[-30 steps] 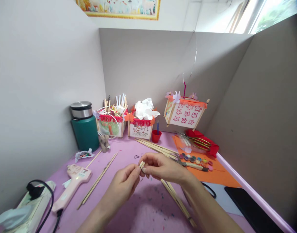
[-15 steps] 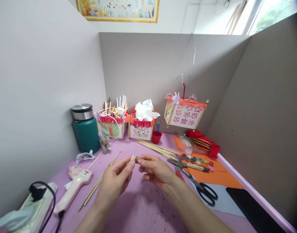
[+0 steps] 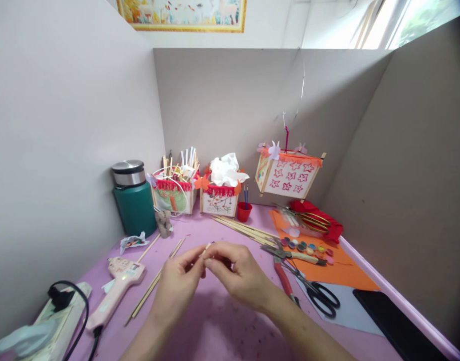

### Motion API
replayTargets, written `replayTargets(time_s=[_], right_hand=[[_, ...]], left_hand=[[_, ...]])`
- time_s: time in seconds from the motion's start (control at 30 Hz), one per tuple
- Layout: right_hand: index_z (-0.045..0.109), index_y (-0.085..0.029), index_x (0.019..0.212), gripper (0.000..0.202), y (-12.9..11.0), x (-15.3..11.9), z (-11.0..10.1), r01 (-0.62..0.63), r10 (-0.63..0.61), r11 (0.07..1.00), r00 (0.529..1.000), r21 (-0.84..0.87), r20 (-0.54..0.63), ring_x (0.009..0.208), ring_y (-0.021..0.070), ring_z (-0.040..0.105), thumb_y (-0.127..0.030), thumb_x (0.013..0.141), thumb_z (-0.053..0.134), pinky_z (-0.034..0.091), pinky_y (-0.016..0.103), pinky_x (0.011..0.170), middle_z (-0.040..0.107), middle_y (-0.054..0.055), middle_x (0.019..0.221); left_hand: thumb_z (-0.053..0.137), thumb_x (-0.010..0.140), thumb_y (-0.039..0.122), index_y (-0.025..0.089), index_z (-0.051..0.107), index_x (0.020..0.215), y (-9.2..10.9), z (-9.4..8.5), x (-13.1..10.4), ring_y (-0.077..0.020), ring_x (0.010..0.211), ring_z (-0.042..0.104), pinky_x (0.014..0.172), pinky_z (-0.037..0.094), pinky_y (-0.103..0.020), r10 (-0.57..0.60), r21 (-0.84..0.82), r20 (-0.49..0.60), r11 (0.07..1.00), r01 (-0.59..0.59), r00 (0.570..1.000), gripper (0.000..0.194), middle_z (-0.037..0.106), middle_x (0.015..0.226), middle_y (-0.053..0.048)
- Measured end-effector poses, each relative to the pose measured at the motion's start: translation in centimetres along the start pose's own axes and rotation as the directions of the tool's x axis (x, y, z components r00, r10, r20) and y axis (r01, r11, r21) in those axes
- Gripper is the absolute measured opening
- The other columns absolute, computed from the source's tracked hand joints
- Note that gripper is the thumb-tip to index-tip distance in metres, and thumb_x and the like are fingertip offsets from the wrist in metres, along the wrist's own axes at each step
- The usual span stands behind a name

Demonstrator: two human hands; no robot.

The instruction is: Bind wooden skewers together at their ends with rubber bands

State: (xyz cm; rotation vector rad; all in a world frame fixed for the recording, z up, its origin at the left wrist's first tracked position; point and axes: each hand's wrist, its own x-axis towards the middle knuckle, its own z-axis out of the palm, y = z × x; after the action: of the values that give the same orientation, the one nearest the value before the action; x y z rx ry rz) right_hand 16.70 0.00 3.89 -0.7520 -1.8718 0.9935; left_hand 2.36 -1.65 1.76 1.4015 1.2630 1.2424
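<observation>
Above the middle of the purple table, my left hand pinches a short piece of pale wooden stick between thumb and fingers. My right hand meets it from the right, its thumb and fingers closed at the same piece. A tiny dark bit shows by the right fingertips, too small to name. Most of the wooden piece is hidden by my fingers. Long thin sticks lie to the left of my left hand. Red-handled pliers rest just right of my right hand.
At left are a pink glue gun, a power strip and a green flask. Behind stand two decorated boxes and a red cup; a paper lantern hangs. Black scissors, paints and a phone lie right.
My right hand has shifted slightly left and curled its fingers over the wooden piece, covering more of it. More of the red-handled pliers shows now.
</observation>
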Motion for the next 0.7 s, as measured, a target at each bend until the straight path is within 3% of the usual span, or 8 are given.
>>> replayTargets(time_s=[0.1, 0.17, 0.23, 0.33, 0.4, 0.5, 0.6, 0.7], right_hand=[[0.06, -0.018, 0.069, 0.01, -0.3, 0.3, -1.1, -0.098, 0.093, 0.992, 0.994, -0.079, -0.062, 0.056, 0.009, 0.041, -0.017, 0.077, 0.054, 0.03, 0.023, 0.053, 0.049, -0.003, 0.059], [0.056, -0.017, 0.065, 0.009, -0.1, 0.5, -1.8, -0.248, 0.25, 0.966, 0.968, 0.066, -0.032, 0.048, 0.0072, 0.034, -0.019, 0.074, 0.057, 0.026, 0.022, 0.046, 0.043, -0.006, 0.051], [0.053, -0.017, 0.064, 0.011, 0.3, 0.7, -2.2, -0.398, 0.39, 0.878, 0.917, 0.265, 0.084, 0.04, 0.0052, 0.026, -0.021, 0.072, 0.059, 0.02, 0.021, 0.041, 0.037, -0.008, 0.046], [0.049, -0.017, 0.065, 0.02, 1.0, 0.7, -1.7, -0.513, 0.455, 0.74, 0.858, 0.435, 0.238, 0.036, 0.0031, 0.018, -0.03, 0.071, 0.063, 0.013, 0.02, 0.038, 0.034, -0.01, 0.045], [0.047, -0.018, 0.065, 0.028, 1.6, 0.7, -1.1, -0.526, 0.465, 0.702, 0.849, 0.48, 0.251, 0.036, 0.0025, 0.018, -0.038, 0.071, 0.064, 0.012, 0.02, 0.037, 0.034, -0.01, 0.047], [0.046, -0.017, 0.065, 0.032, 2.3, 0.7, -0.8, -0.506, 0.455, 0.698, 0.86, 0.507, 0.232, 0.037, 0.0025, 0.021, -0.043, 0.072, 0.065, 0.016, 0.02, 0.038, 0.036, -0.009, 0.05], [0.05, -0.017, 0.07, 0.025, 2.0, 0.6, -1.2, -0.411, 0.369, 0.77, 0.911, 0.488, 0.186, 0.041, 0.0041, 0.026, -0.038, 0.075, 0.062, 0.023, 0.02, 0.042, 0.036, -0.008, 0.053], [0.058, -0.017, 0.075, 0.01, 0.7, 0.3, -1.5, -0.223, 0.205, 0.952, 0.973, 0.209, 0.103, 0.052, 0.0077, 0.038, -0.026, 0.079, 0.057, 0.03, 0.022, 0.05, 0.048, -0.003, 0.061]], left_hand=[[0.054, 0.082, 0.033, 0.019, 0.067, 0.074, 0.2, 0.5, -0.7, -0.012, 0.056, 0.046, 0.054, 0.032, -0.021, 0.258, 0.341, 0.03, 0.905, -0.253, 0.966, 0.021, 0.053, 0.059, -0.001], [0.055, 0.082, 0.03, 0.019, 0.066, 0.066, 0.4, 0.8, -1.1, -0.0121, 0.054, 0.045, 0.054, 0.031, -0.022, 0.341, 0.403, 0.074, 0.849, -0.341, 0.937, 0.022, 0.053, 0.057, -0.001], [0.056, 0.081, 0.029, 0.019, 0.066, 0.067, 0.5, 0.9, -1.4, -0.0119, 0.052, 0.043, 0.052, 0.03, -0.023, 0.347, 0.355, 0.093, 0.865, -0.356, 0.933, 0.02, 0.053, 0.057, -0.002], [0.057, 0.08, 0.035, 0.017, 0.065, 0.076, 0.5, 0.7, -1.3, -0.0111, 0.051, 0.041, 0.047, 0.029, -0.021, 0.229, 0.185, 0.034, 0.955, -0.231, 0.973, 0.019, 0.051, 0.057, -0.001], [0.057, 0.08, 0.038, 0.018, 0.061, 0.092, 0.5, 0.4, -1.0, -0.0095, 0.049, 0.038, 0.045, 0.028, -0.018, 0.129, 0.032, -0.011, 0.991, -0.129, 0.992, 0.024, 0.046, 0.054, 0.002], [0.059, 0.079, 0.04, 0.02, 0.052, 0.112, 0.3, 0.0, -0.5, -0.0057, 0.045, 0.033, 0.041, 0.023, -0.016, 0.003, -0.191, 0.035, 0.982, 0.004, 0.999, 0.039, 0.044, 0.058, 0.004], [0.061, 0.077, 0.041, 0.019, 0.052, 0.113, -0.1, -0.4, 0.0, -0.0019, 0.037, 0.025, 0.035, 0.014, -0.016, -0.096, -0.345, 0.121, 0.929, 0.132, 0.988, 0.043, 0.047, 0.063, 0.004], [0.061, 0.075, 0.043, 0.017, 0.054, 0.114, -0.7, -0.6, 0.4, -0.0017, 0.032, 0.022, 0.032, 0.011, -0.017, -0.162, -0.353, 0.14, 0.914, 0.202, 0.977, 0.047, 0.048, 0.063, 0.004]])
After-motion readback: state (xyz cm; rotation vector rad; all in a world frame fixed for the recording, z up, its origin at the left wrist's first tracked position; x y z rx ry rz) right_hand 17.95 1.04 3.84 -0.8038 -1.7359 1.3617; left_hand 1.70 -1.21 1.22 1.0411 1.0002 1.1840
